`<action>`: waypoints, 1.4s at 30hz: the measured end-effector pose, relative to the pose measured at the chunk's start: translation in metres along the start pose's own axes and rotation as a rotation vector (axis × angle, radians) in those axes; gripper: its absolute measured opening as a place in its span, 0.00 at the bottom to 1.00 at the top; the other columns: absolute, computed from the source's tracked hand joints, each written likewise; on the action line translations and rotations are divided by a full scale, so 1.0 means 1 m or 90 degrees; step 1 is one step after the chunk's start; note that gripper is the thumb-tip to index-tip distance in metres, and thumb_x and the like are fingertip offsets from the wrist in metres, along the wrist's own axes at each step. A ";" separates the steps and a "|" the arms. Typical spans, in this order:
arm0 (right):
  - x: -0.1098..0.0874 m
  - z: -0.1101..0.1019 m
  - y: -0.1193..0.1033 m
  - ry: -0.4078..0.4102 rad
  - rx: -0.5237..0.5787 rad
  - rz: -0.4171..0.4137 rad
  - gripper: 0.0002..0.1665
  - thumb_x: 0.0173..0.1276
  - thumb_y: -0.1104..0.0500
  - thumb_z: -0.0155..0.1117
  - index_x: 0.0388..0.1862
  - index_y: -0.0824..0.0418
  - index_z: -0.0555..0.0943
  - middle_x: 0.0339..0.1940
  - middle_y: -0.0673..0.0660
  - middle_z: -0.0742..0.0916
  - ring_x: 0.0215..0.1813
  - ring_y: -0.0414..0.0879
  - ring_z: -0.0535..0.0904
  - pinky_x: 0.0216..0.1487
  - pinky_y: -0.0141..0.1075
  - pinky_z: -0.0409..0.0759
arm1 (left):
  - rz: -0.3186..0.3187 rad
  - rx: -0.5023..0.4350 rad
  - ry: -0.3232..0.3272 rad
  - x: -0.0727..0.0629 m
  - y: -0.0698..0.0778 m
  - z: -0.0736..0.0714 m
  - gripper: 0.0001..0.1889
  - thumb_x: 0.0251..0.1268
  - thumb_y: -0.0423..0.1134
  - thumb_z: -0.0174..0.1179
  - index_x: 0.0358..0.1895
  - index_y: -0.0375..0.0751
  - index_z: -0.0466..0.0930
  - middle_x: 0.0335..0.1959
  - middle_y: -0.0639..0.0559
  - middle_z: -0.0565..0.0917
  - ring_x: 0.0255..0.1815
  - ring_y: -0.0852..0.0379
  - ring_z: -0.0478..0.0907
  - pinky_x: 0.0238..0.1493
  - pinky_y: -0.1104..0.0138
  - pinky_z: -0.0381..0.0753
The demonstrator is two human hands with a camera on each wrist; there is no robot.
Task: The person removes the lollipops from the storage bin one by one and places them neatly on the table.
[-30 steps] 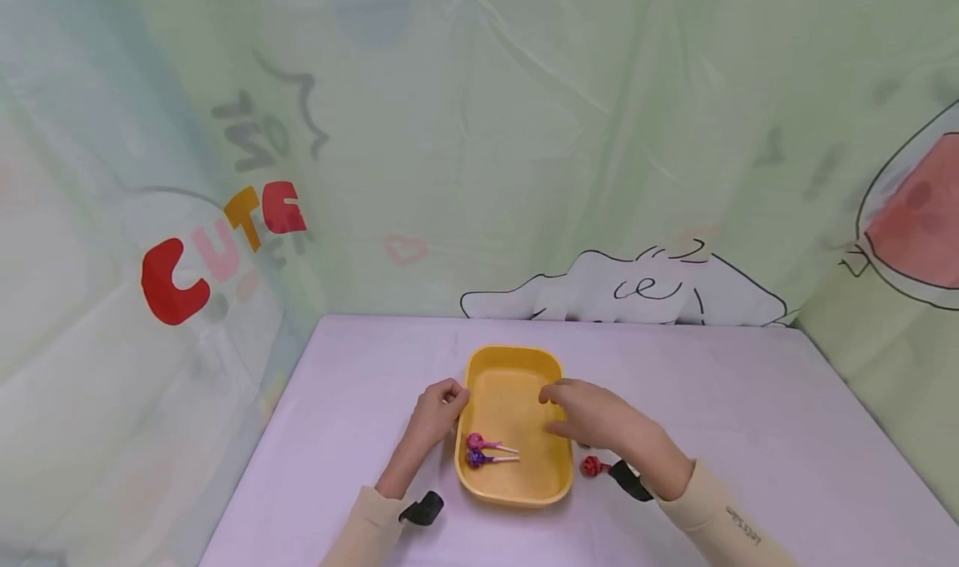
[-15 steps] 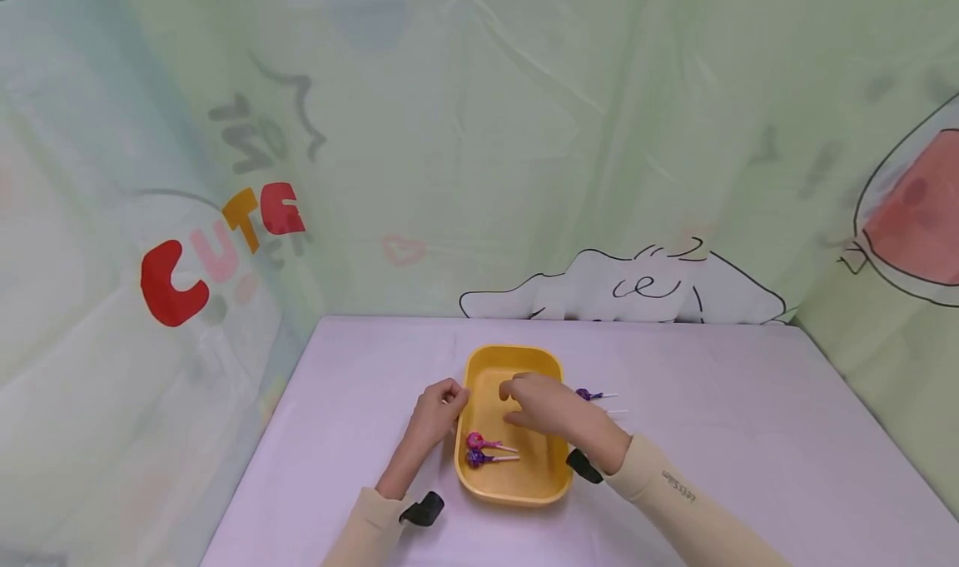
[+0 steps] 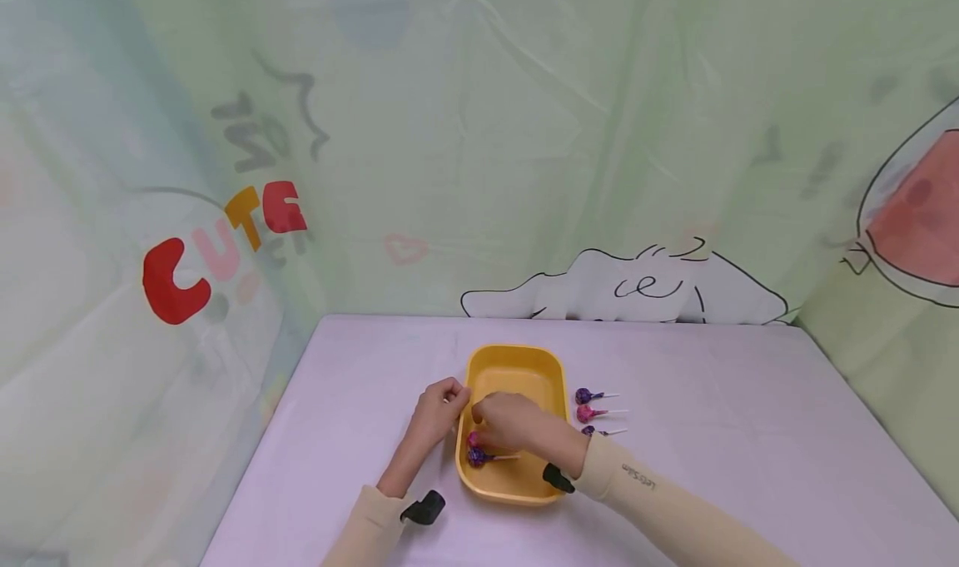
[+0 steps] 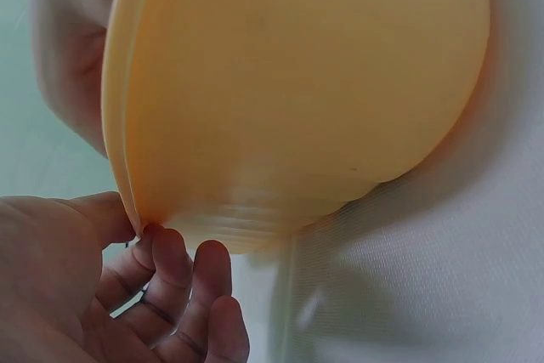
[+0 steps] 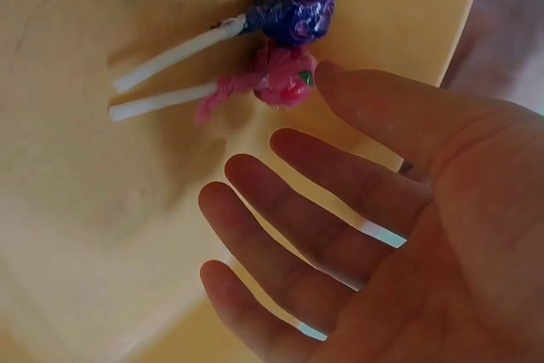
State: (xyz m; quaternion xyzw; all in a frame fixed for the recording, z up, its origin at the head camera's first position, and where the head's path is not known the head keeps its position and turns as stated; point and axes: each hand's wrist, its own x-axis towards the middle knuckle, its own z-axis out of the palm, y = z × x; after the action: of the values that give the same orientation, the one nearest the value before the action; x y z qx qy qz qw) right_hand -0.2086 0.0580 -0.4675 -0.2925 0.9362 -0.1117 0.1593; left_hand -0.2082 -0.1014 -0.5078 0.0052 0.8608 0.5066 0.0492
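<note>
A yellow tray [image 3: 517, 352] lies on the table, its left rim pinched between the thumb and fingers of my left hand [image 3: 437, 409]. Inside, a purple lollipop [image 5: 299, 10] and a pink lollipop [image 5: 283, 76] lie side by side near the left wall, white sticks pointing right in the head view. My right hand [image 3: 517, 421] is over the tray at the pink lollipop, which it partly covers in the head view. In the right wrist view its fingers are spread and loosely extended. The thumb tip is at the pink candy head; contact is unclear.
Right of the tray lie a purple lollipop [image 3: 583, 395], a pink lollipop [image 3: 585, 414] and a dark lollipop [image 3: 588, 430] partly behind the right sleeve [image 3: 629, 484]. A printed cloth [image 3: 464, 176] hangs behind and beside the table [image 3: 375, 350].
My right hand has moved left across the tray to the pink lollipop inside. Lollipops right of the tray have come into view from behind it. My left hand stays on the rim.
</note>
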 end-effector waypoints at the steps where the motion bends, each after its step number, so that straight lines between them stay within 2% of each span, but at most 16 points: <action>1: 0.000 0.000 -0.001 0.003 -0.014 -0.002 0.12 0.67 0.49 0.68 0.29 0.54 0.81 0.21 0.48 0.77 0.25 0.42 0.71 0.30 0.35 0.68 | 0.000 0.000 -0.001 0.000 0.000 0.000 0.11 0.73 0.43 0.57 0.33 0.41 0.77 0.25 0.54 0.73 0.23 0.60 0.69 0.24 0.71 0.68; 7: 0.000 0.002 -0.008 0.017 -0.065 0.002 0.11 0.68 0.52 0.66 0.26 0.53 0.79 0.21 0.48 0.76 0.25 0.43 0.71 0.31 0.36 0.68 | 0.004 -0.005 0.001 0.001 -0.001 -0.001 0.11 0.73 0.43 0.56 0.33 0.41 0.78 0.25 0.54 0.73 0.22 0.60 0.69 0.23 0.71 0.67; 19: 0.002 0.009 -0.013 0.009 -0.124 0.012 0.13 0.71 0.49 0.64 0.29 0.55 0.80 0.25 0.50 0.76 0.26 0.44 0.70 0.31 0.36 0.73 | -0.010 0.001 0.006 0.002 -0.005 0.002 0.12 0.74 0.45 0.56 0.33 0.41 0.78 0.25 0.54 0.72 0.23 0.59 0.68 0.24 0.71 0.66; 32: -0.005 0.005 -0.017 0.001 -0.127 0.000 0.09 0.71 0.52 0.65 0.32 0.54 0.80 0.24 0.49 0.76 0.27 0.44 0.70 0.33 0.35 0.72 | -0.006 -0.008 0.001 0.000 -0.003 0.001 0.11 0.73 0.43 0.57 0.32 0.41 0.78 0.25 0.55 0.73 0.22 0.60 0.69 0.23 0.71 0.67; 42: -0.019 -0.017 -0.023 -0.023 -0.108 0.017 0.08 0.64 0.53 0.70 0.31 0.52 0.80 0.26 0.48 0.77 0.29 0.43 0.71 0.35 0.35 0.72 | 0.020 -0.006 0.006 0.002 -0.006 0.001 0.12 0.73 0.43 0.57 0.32 0.41 0.78 0.24 0.56 0.73 0.21 0.62 0.69 0.22 0.72 0.67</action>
State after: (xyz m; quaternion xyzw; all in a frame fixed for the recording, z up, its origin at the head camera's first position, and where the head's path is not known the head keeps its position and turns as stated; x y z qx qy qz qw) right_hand -0.1885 0.0525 -0.4411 -0.2942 0.9432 -0.0247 0.1522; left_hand -0.2097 -0.1030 -0.5140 0.0157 0.8584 0.5113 0.0374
